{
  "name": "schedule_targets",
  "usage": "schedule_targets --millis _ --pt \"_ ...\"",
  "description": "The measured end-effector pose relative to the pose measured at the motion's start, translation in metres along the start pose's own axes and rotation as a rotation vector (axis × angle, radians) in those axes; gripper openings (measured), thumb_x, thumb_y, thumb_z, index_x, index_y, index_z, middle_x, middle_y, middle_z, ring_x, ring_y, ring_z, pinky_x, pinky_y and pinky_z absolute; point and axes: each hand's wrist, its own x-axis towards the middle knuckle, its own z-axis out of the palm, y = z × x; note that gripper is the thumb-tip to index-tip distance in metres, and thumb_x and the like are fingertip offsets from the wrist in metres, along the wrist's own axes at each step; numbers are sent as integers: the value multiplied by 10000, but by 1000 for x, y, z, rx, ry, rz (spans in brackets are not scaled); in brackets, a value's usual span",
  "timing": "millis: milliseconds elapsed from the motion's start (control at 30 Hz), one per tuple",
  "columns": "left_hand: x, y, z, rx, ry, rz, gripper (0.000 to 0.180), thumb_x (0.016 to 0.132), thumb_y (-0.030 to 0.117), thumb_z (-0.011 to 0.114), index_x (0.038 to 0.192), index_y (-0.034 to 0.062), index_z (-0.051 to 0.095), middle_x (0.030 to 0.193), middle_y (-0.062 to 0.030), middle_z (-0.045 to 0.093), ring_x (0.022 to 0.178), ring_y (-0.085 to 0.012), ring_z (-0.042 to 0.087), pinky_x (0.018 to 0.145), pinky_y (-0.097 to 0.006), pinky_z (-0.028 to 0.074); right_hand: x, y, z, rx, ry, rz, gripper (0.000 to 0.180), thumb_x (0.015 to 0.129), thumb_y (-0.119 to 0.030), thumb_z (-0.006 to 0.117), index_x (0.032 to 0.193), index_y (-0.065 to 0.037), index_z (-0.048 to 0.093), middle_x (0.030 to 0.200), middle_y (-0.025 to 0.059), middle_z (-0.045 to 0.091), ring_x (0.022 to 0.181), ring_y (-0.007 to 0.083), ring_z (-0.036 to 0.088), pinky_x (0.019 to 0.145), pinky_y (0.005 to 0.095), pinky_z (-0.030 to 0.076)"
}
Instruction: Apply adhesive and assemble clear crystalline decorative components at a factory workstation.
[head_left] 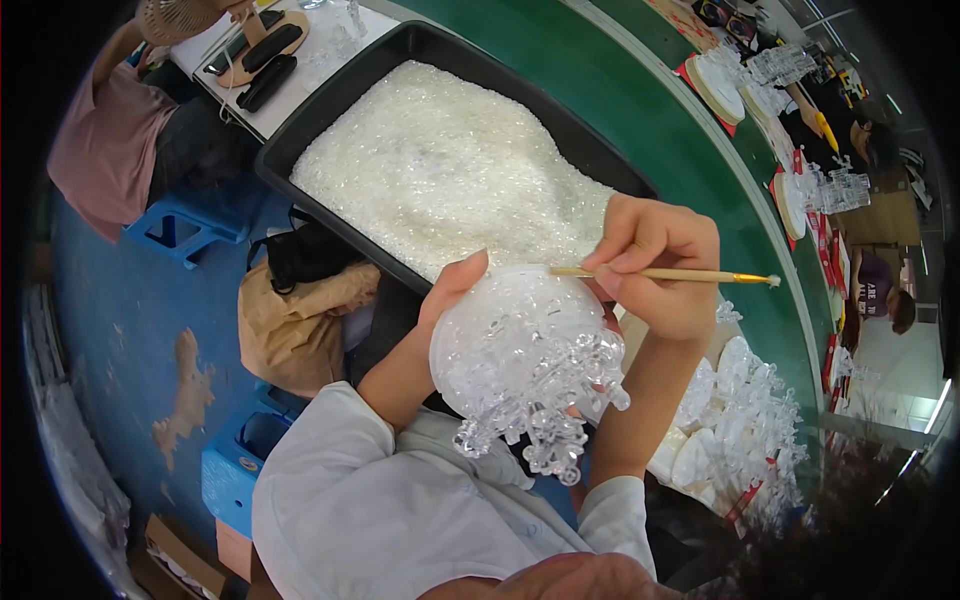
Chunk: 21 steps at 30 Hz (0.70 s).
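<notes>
Right fingers (pixel 632 243) pinching wooden stick (pixel 690 275), clear ornament (pixel 510 335) against left fingers (pixel 457 282)

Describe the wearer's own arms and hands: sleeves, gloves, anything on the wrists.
Left sleeve and right sleeve: short, loose, pale grey-white fabric. Left forearm and right forearm are bare below them. Left hand and right hand wear no gloves. No watch, bracelet, cable or marking shows on the wrists or forearms. Most left fingers are hidden, so rings there can't be ruled out.
</notes>
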Motion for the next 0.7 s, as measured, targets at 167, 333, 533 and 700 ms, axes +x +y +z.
schedule_targets --millis 167,333,533,700 --pt "0 -2 13 -18 -62 53 1099 775 769 456 1499 -28 234 1373 -364 416 1097 -626 514 863 -632 490 -1 0 1 -23 7 -63 170 639 102 670 638 -22 554 723 155 642 640 148 544 536 243 410" --pt "-5 0 16 -60 -44 73 1105 774 763 474 1496 -37 229 1388 -368 387 1113 -632 497 850 -678 482 2 4 6 3 -49 -66 173 652 115 665 640 -19 556 742 165 651 624 147 539 527 240 418" --pt "-1 2 18 -84 -99 16 1132 759 771 500 1489 -48 223 1394 -375 359 1149 -630 465 831 -702 480 -12 2 -9 40 12 -55 177 671 137 644 634 -7 549 743 168 637 615 145 570 491 230 449" --pt "-5 -2 18 -72 -47 44 1149 727 797 525 1501 0 236 1379 -366 372 1135 -646 457 848 -731 452 -8 -5 2 37 -10 -15 144 702 136 653 676 16 579 777 190 635 577 127 566 419 221 458"
